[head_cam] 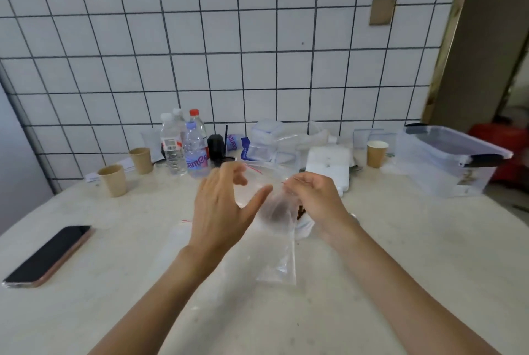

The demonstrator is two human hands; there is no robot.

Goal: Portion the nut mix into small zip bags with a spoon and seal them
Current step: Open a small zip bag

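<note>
At frame centre the right hand (310, 197) pinches the top edge of a clear zip bag (279, 243), which hangs limp above the table (400, 240); the left hand (223, 206) is beside it, fingers spread, holding nothing. The bag looks feather-light, floppy and slick, so it is best held at the stiffer zip strip, one hand each side of the mouth.

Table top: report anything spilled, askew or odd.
Nothing looks spilled. The phone lies askew near the left edge of the table. The right hand pinches an empty-looking zip bag by its top, while the left hand is open beside it. No spoon shows.
</note>
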